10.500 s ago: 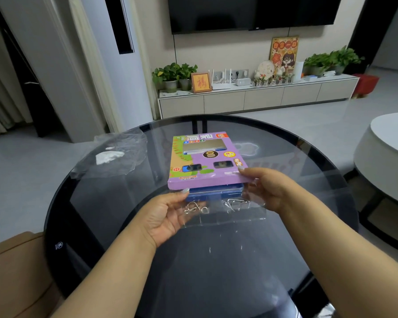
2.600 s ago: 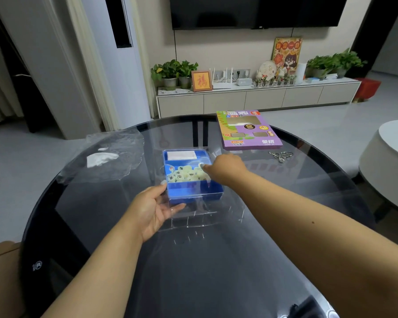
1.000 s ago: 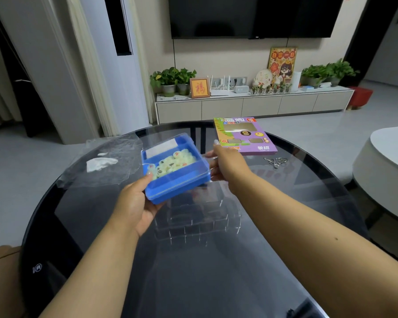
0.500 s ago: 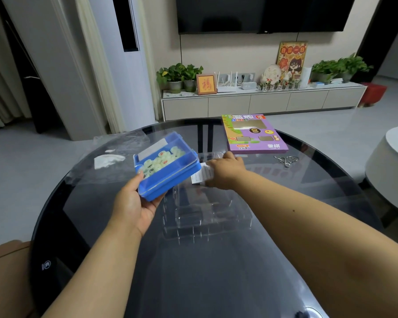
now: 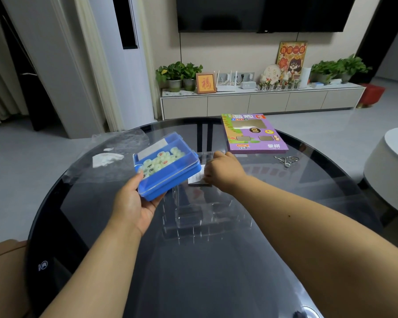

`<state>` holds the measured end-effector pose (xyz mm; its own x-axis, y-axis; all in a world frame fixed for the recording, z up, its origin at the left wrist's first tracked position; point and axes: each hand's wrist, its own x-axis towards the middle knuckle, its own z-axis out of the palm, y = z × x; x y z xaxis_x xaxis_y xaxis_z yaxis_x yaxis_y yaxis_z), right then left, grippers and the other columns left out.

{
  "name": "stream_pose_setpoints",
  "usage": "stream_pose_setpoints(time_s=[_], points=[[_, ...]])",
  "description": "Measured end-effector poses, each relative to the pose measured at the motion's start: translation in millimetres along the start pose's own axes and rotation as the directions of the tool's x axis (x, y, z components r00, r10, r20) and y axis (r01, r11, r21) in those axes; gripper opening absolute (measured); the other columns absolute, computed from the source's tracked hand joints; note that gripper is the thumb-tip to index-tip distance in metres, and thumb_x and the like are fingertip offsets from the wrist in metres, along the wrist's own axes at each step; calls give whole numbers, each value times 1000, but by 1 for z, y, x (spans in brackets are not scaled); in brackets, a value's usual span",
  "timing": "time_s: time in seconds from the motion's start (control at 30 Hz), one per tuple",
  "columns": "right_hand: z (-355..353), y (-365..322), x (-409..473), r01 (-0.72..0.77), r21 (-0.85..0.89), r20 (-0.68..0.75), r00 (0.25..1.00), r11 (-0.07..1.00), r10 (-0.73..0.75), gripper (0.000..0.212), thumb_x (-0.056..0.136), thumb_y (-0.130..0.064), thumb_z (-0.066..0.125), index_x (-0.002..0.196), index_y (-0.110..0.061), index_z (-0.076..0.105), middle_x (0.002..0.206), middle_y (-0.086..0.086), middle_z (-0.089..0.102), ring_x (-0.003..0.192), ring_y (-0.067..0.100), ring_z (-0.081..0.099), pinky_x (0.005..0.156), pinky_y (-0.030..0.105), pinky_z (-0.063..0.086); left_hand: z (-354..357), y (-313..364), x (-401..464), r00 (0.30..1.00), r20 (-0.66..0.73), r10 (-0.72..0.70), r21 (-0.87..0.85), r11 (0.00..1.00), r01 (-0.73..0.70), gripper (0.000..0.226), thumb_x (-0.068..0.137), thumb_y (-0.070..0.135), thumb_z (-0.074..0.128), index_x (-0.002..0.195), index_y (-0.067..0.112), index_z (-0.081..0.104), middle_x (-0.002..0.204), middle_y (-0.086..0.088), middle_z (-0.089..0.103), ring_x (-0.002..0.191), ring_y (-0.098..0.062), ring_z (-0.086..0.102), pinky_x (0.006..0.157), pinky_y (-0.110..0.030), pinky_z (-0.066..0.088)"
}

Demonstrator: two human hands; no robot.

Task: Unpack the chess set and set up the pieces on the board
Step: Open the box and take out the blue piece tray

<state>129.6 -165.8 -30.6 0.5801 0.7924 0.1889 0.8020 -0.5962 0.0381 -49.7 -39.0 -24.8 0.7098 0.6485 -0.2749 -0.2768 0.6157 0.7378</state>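
My left hand [image 5: 133,203] holds a blue plastic case [image 5: 170,171] tilted above the round glass table [image 5: 239,283]. Pale green round chess pieces [image 5: 161,160] with red and black characters lie inside it, beside a white folded sheet [image 5: 153,146]. My right hand [image 5: 225,171] rests just right of the case, its fingers on the far edge of a clear plastic insert tray [image 5: 202,214] and on a small white printed slip [image 5: 197,177]. The purple cardboard box [image 5: 253,134] of the set lies flat at the far right of the table.
Crumpled clear wrap with a white scrap [image 5: 108,157] lies at the table's far left. Metal wire puzzle rings [image 5: 285,160] sit right of the purple box. A white round table [image 5: 391,166] stands to the right, a tan chair edge [image 5: 5,271] at lower left.
The blue case was lifted off the clear insert and moved left and up in my left hand. My right hand dropped onto the insert's far edge and the white slip.
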Motion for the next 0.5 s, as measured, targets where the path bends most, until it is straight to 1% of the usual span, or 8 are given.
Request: stream_pose_setpoints(time_s=[0.07, 0.13, 0.2, 0.27, 0.33, 0.37, 0.4, 0.5], points=[[1, 0, -2, 1, 76, -26, 1000, 997, 0, 20, 86, -24, 56, 91, -19, 74, 97, 0, 67, 102, 19, 49, 71, 27, 31, 1, 0, -1, 1000, 0, -1, 1, 1000, 1, 18, 97, 23, 53, 107, 10, 61, 96, -8, 73, 74, -18, 73, 57, -29, 59], [1, 1, -4, 15, 109, -55, 998, 994, -9, 20, 88, -25, 57, 95, -21, 75, 101, -2, 69, 101, 18, 50, 72, 30, 41, 1, 0, -1, 1000, 0, 1, 6, 1000, -1, 19, 97, 22, 53, 109, 10, 61, 98, -9, 73, 75, -19, 73, 58, -30, 59], [-1, 2, -5, 29, 92, -78, 997, 995, -22, 20, 90, -28, 57, 99, -23, 73, 108, -6, 67, 104, 18, 50, 75, 30, 40, 1, 0, -1, 1000, -8, 4, 6, 1000, -4, 19, 97, 22, 53, 109, 10, 61, 98, -9, 73, 75, -18, 73, 57, -29, 58], [-1, 5, -4, 24, 52, -64, 998, 998, -21, 25, 88, -37, 60, 108, -27, 69, 119, -8, 63, 112, 17, 47, 80, 30, 35, 1, 0, -1, 1000, -17, 3, 8, 1000, -3, 19, 97, 23, 53, 109, 10, 61, 99, -9, 73, 75, -18, 73, 57, -29, 58], [1, 8, -3, -6, 4, 23, 1000, 1000, 6, 49, 82, -51, 63, 125, -29, 60, 130, -7, 56, 122, 18, 41, 92, 34, 32, 1, -1, -2, 1000, -21, 5, 10, 1000, -5, 19, 97, 23, 53, 109, 10, 61, 98, -9, 73, 75, -18, 73, 57, -29, 58], [2, 9, -3, -33, -9, 80, 996, 999, 33, 56, 80, -56, 63, 129, -30, 56, 130, -5, 56, 123, 19, 40, 96, 36, 31, 1, -2, -2, 1000, -21, 6, 12, 1000, -6, 19, 97, 23, 53, 108, 10, 61, 98, -9, 73, 75, -18, 73, 57, -29, 58], [2, 9, -3, -60, -16, 127, 990, 998, 62, 57, 80, -59, 61, 129, -30, 56, 126, -2, 58, 122, 20, 41, 98, 38, 29, 1, -2, -2, 1000, -19, 6, 13, 1000, -6, 19, 97, 23, 53, 109, 10, 61, 99, -9, 73, 76, -18, 73, 57, -29, 59], [-2, 4, -1, -80, -29, 138, 987, 996, 83, 40, 84, -53, 58, 115, -29, 66, 110, -1, 64, 113, 20, 47, 96, 37, 29, 2, -2, -2, 1000, -23, 6, 8, 1000, -6, 21, 97, 23, 53, 111, 10, 61, 100, -9, 73, 78, -19, 73, 60, -30, 59]])
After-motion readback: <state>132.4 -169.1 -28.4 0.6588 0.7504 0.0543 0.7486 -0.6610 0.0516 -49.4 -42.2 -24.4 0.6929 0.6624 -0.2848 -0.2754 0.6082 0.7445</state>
